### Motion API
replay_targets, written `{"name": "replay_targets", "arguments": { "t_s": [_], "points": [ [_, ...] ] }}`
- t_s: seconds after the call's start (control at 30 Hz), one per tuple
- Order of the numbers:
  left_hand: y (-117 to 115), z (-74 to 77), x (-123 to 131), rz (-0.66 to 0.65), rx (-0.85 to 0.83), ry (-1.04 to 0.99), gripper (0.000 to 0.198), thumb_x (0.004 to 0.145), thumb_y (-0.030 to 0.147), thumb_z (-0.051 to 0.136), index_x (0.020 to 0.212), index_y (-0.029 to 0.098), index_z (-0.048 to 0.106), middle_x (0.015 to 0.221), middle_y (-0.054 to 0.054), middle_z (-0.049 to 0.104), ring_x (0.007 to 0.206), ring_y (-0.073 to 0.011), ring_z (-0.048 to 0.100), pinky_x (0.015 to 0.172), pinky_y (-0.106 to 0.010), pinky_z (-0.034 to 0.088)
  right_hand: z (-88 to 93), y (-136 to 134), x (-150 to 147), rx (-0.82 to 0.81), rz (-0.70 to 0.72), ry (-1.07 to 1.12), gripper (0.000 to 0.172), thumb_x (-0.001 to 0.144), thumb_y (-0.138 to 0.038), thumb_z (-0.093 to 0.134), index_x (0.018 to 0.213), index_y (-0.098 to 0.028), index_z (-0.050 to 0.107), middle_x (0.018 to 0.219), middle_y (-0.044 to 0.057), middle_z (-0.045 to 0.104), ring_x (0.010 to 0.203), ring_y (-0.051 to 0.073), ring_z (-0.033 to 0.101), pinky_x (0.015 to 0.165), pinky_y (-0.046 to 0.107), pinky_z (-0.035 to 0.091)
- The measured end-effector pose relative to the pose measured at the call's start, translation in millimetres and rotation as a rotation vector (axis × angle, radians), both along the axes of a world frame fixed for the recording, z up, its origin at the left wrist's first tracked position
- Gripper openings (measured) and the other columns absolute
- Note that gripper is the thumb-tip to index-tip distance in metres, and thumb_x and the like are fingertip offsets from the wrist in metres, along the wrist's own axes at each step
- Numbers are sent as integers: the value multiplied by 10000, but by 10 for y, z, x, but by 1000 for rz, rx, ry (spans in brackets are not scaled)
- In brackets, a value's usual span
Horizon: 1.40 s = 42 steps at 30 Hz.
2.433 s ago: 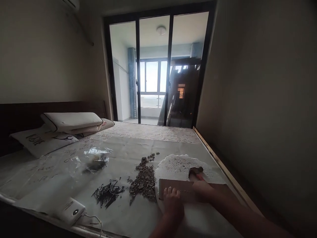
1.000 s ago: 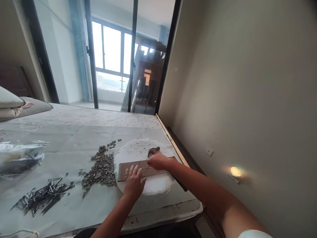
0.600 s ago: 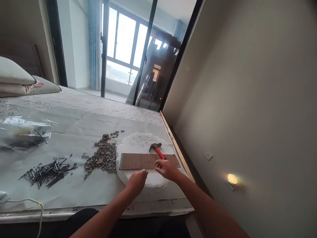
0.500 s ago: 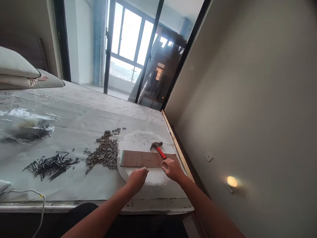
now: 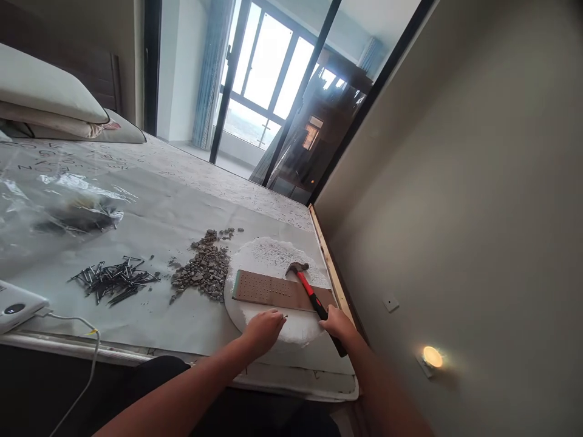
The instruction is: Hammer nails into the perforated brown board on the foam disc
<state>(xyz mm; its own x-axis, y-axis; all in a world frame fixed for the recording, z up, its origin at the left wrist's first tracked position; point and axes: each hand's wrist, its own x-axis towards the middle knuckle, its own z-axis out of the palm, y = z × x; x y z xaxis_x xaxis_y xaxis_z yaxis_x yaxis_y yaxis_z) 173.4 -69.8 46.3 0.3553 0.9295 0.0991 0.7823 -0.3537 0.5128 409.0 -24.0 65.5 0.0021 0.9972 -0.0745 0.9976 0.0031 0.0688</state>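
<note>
Near the front edge of a round white slab (image 5: 300, 331), my left hand (image 5: 265, 329) is closed in a pinch on a small nail (image 5: 285, 315). My right hand (image 5: 337, 321) is closed around the black handle of a claw hammer (image 5: 304, 280) with a red neck. The hammer's head points away from me and lies over a brown strip (image 5: 259, 289) with rows of small holes at its left part. The strip rests on the white slab. Left of the slab is a heap of grey gravel (image 5: 204, 267), and farther left a pile of dark nails (image 5: 116, 280).
A clear plastic bag (image 5: 82, 209) with dark contents lies at the left. In the lower left is a white device (image 5: 20, 306) with a cable (image 5: 95, 352). A wooden rail (image 5: 332, 270) and wall bound the right side.
The view has swung a little, shifting the scene. My right hand has moved back along the hammer, from near its red neck to farther down the black handle. My left hand keeps its pinch.
</note>
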Motion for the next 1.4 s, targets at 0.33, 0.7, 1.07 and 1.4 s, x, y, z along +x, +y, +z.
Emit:
{"name": "replay_targets", "arguments": {
  "t_s": [0.33, 0.7, 1.07, 1.4],
  "points": [
    [90, -107, 31, -14, 280, -60, 271, 893, 206, 395, 845, 167, 659, 1091, -111, 651, 1125, -232, 524, 974, -423, 368, 60, 258, -756, 61, 349, -91, 256, 888, -159, 410, 856, -154, 664, 968, 84, 640, 847, 154, 607, 688, 232, 421],
    [172, -149, -44, 15, 179, 10, 244, 864, 166, 444, 913, 150, 683, 1139, -136, 642, 1169, -236, 519, 1038, -431, 317, 37, 464, -910, -82, 522, -282, 227, 877, -285, 558, 1017, -112, 604, 1043, 82, 620, 932, 189, 602, 804, 385, 504],
    [169, -86, -67, -9, 122, 89, 283, 877, 163, 419, 973, 135, 684, 1172, -136, 634, 1192, -236, 505, 1049, -425, 293, 7, 572, -988, -131, 513, -342, 308, 877, -311, 557, 1117, -118, 567, 1113, 102, 591, 950, 201, 596, 806, 393, 507],
    [165, -59, -71, -6, 146, 65, 262, 859, 136, 436, 889, 151, 695, 1084, -135, 663, 1132, -230, 539, 1022, -428, 307, 172, 623, -943, -189, 549, -276, 280, 881, -307, 549, 1091, -123, 581, 1104, 97, 597, 955, 198, 594, 814, 392, 503]
  ]
}}
